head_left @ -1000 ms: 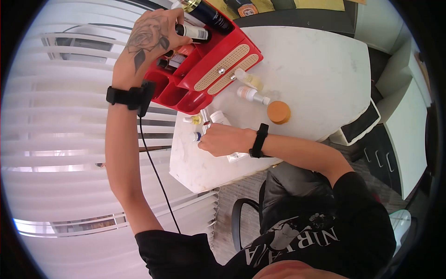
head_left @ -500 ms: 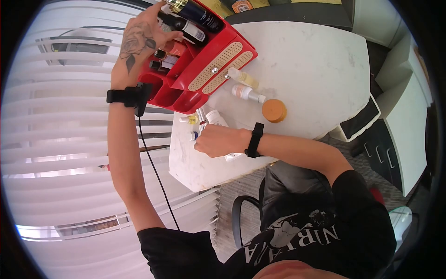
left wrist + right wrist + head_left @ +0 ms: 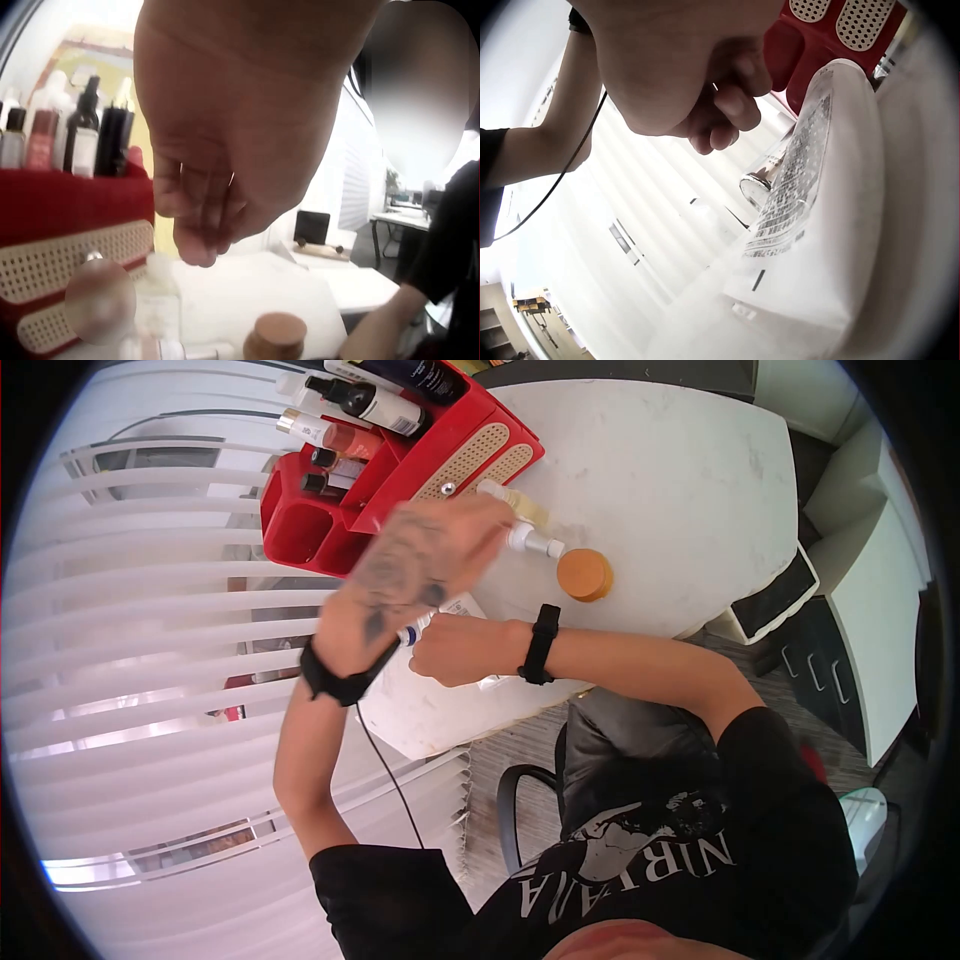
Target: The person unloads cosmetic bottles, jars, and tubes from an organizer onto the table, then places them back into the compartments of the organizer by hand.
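My left hand (image 3: pixel 430 560), with a rose tattoo on its back, hangs over the table in front of the red organizer (image 3: pixel 398 492). Its fingers point down, loosely bent, holding nothing. Close by its fingertips lie a white-capped bottle (image 3: pixel 537 542) and a pale yellow bottle (image 3: pixel 529 508). A black bottle with a white label (image 3: pixel 388 410) stands in the organizer. My right hand (image 3: pixel 465 648) stays low at the table's near side, fingers loosely curled with nothing in them. Beside it lies a white tube (image 3: pixel 836 187), mostly covered by the hand in the head view.
An orange-lidded jar (image 3: pixel 584 574) stands on the white table (image 3: pixel 670 480), right of the bottles. More bottles, including a pinkish one (image 3: pixel 350 440), fill the organizer. White blinds (image 3: pixel 180 690) run along the left, and a black chair (image 3: pixel 630 750) stands at the near edge.
My left hand has let go of the black bottle in the organizer and swung down and right, over the table. The right hand has hardly moved.
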`<state>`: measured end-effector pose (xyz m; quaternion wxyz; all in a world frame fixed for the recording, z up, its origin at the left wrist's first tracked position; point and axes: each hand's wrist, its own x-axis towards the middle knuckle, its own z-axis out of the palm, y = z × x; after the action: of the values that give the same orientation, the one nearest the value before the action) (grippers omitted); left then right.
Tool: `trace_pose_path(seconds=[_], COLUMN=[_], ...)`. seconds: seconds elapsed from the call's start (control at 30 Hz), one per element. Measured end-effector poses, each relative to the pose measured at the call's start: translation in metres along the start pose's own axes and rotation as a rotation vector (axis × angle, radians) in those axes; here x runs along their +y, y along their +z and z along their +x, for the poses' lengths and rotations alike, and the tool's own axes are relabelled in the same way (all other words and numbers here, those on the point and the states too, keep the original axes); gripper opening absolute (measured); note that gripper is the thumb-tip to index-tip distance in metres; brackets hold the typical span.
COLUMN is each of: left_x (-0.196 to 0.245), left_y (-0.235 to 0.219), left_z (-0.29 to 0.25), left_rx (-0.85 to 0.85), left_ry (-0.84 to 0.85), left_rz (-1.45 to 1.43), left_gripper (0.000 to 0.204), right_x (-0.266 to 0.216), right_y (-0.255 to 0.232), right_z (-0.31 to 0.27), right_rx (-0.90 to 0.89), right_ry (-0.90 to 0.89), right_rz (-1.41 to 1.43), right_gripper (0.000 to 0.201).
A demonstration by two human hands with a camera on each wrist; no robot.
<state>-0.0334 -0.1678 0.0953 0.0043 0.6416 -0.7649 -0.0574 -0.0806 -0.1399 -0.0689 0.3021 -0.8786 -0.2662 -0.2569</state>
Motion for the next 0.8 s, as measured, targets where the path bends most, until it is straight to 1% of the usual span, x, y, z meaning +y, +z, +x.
trace_pose_path(seconds=[0.03,0.07,0.13,0.17,0.23,0.27,0.33,0.37,0.4,0.43,0.47,0.53,0.57,0.63,0.67,0.73,0.8], left_x=[-0.005,-0.010,-0.022,-0.030,-0.047,-0.059,-0.081,-0.082,-0.079,-0.073,-0.061,-0.026,-0.021,-0.023,-0.017,-0.010,-0.031], left_y=[0.010,0.021,0.046,0.059,0.086,0.105,0.138,0.147,0.158,0.161,0.149,0.106,0.090,0.050,0.031,-0.003,-0.028], left_z=[-0.008,-0.020,-0.046,-0.058,-0.074,-0.078,-0.069,-0.047,-0.016,0.001,0.005,0.019,0.014,-0.008,-0.013,-0.022,-0.031], left_rx=[0.003,-0.005,-0.022,-0.029,-0.044,-0.044,-0.080,-0.077,-0.185,-0.296,-0.298,-0.564,-0.566,-0.198,-0.203,-0.104,0.149], left_ry=[-0.001,-0.037,-0.104,-0.134,-0.196,-0.193,0.050,0.044,0.190,0.333,0.327,0.276,0.278,0.107,0.111,-0.315,-0.328], left_rz=[-0.002,-0.033,-0.094,-0.123,-0.184,-0.185,-0.106,-0.106,0.155,0.417,0.416,0.642,0.643,0.114,0.118,-0.238,-0.339], left_gripper=[0.015,0.017,0.022,0.025,0.030,0.030,0.021,0.021,0.022,0.025,0.025,0.020,0.020,0.024,0.024,0.028,0.038], right_x=[0.001,0.000,0.000,0.000,-0.002,-0.001,0.001,-0.002,-0.007,-0.011,-0.010,0.000,0.000,-0.003,-0.003,-0.002,0.000], right_y=[0.000,0.002,0.009,0.010,0.013,0.020,0.035,0.033,0.030,0.028,0.030,0.032,0.024,0.001,0.000,0.000,0.005], right_z=[0.000,-0.001,-0.006,-0.006,-0.008,-0.007,-0.005,-0.005,-0.006,-0.007,-0.007,-0.006,-0.005,-0.003,-0.002,0.001,0.002], right_rx=[-0.006,-0.006,0.108,0.110,0.323,0.323,0.381,0.376,0.364,0.350,0.347,0.186,0.190,0.038,0.046,-0.045,-0.012], right_ry=[0.006,0.007,0.092,0.095,0.096,0.098,0.129,0.125,0.194,0.263,0.260,0.188,0.189,0.032,0.033,0.032,0.018], right_rz=[0.000,-0.001,0.160,0.154,0.283,0.281,0.282,0.285,0.440,0.597,0.602,0.353,0.353,0.046,0.044,0.034,0.028], right_gripper=[0.012,0.012,0.011,0.011,0.009,0.009,0.009,0.009,0.009,0.011,0.011,0.012,0.012,0.011,0.011,0.010,0.010])
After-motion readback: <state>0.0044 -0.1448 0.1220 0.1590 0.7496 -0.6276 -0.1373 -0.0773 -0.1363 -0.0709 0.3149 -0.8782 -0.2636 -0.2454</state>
